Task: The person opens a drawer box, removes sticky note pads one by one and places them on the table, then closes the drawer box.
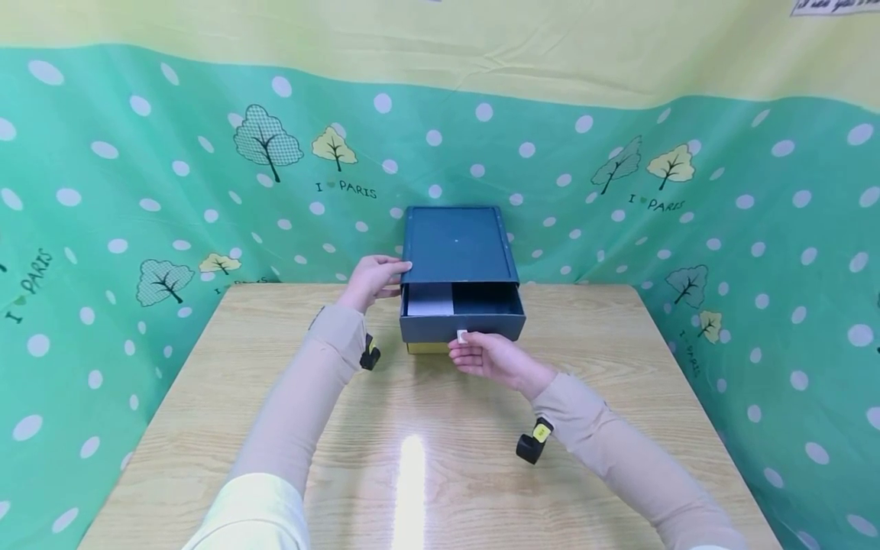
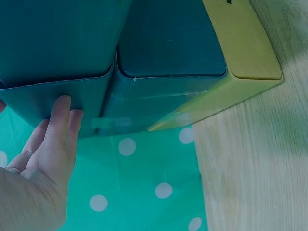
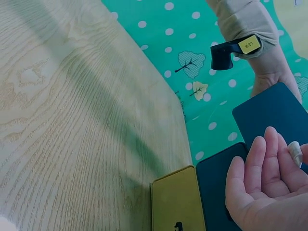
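Note:
A dark blue drawer box (image 1: 457, 244) stands at the back of the table, its top drawer (image 1: 426, 330) pulled partly out. Inside the drawer, at the left, lies a flat whitish item (image 1: 430, 299); its kind cannot be told. My right hand (image 1: 498, 361) pinches the small white pull tab (image 1: 462, 335) on the drawer front between thumb and index finger. In the right wrist view that tab (image 3: 295, 153) sits by the fingertips. Against the box's left side rests my left hand (image 1: 374, 280), the fingers fairly straight along the wall (image 2: 91, 108) in the left wrist view.
Below the open drawer are another blue drawer (image 3: 219, 178) and a yellow one (image 3: 175, 197). Wood-grain tabletop (image 1: 330, 458) surrounds the box. A green dotted cloth (image 1: 440, 160) hangs behind and at both sides. Each wrist wears a black camera (image 1: 531, 447).

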{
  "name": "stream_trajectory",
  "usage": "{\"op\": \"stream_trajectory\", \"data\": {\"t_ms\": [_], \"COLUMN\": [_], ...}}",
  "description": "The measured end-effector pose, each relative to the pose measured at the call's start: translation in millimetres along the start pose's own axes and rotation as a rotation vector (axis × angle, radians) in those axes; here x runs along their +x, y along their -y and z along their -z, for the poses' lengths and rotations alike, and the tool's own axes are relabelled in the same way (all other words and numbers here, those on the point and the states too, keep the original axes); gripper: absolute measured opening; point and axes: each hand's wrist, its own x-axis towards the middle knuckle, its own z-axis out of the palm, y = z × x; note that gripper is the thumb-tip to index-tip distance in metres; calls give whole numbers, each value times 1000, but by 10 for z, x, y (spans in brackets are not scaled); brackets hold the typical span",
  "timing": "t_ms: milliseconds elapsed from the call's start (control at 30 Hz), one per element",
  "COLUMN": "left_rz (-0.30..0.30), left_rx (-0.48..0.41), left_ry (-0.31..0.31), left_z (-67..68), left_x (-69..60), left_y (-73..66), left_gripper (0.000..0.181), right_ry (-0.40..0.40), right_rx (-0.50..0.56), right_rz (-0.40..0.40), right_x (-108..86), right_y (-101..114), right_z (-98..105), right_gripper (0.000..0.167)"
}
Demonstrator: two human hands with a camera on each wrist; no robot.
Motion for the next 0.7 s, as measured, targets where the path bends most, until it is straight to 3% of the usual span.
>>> {"op": "stream_trajectory", "data": {"t_ms": [700], "left_rz": [-5], "left_rx": [-3], "left_ry": [-10], "left_z": [4], "left_x": [14], "left_y": [14], "left_gripper": [55], "right_ry": [30], "right_rx": [-15], "right_rz": [19], "right_x": [-58], "right_y": [-31], "right_z": [9], "right_gripper": [24]}}
